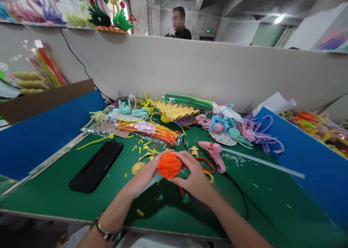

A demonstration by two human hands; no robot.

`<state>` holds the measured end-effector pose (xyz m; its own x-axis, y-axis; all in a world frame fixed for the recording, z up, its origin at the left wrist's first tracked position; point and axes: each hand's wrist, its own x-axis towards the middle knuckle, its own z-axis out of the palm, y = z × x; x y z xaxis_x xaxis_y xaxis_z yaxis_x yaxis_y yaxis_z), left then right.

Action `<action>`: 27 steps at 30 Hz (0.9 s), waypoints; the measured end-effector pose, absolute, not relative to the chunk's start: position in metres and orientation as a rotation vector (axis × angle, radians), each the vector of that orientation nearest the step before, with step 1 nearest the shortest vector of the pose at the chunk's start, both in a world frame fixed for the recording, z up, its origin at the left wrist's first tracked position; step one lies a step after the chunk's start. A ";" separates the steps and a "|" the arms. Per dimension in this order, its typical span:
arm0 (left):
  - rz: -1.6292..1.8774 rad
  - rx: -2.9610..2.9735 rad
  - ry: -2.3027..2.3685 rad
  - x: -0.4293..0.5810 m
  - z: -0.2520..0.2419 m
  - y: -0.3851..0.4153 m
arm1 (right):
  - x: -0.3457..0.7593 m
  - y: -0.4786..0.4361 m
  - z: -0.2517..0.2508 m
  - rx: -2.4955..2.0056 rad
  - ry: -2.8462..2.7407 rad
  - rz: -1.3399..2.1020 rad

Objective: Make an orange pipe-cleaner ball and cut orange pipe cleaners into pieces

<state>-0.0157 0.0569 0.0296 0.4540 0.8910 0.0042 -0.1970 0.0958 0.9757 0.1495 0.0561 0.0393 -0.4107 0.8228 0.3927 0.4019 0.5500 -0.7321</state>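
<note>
An orange ball of coiled pipe cleaner is held between my two hands above the green table. My left hand cups it from the left side, and my right hand wraps it from the right with thumb and fingers. Part of the ball is hidden by the fingers. Just right of my right hand lies a pink hot glue gun. Red and yellow scissor-like loops show partly behind that hand. Yellow and orange scraps are scattered beyond the ball.
A black phone lies on the left. Bagged orange pipe cleaners and fuzzy craft pieces line the back. Blue panels bound both sides. A glue stick lies right. Beyond the partition is a person.
</note>
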 end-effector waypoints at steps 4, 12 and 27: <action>0.988 1.201 0.706 -0.014 0.036 0.052 | 0.164 0.055 0.044 -0.999 -2.062 0.453; 1.345 1.547 1.200 -0.015 0.053 0.043 | 0.193 0.054 0.010 -0.868 -2.614 -0.256; 1.317 0.650 0.544 -0.010 0.059 0.037 | 0.174 0.057 0.011 -0.609 -2.610 -0.515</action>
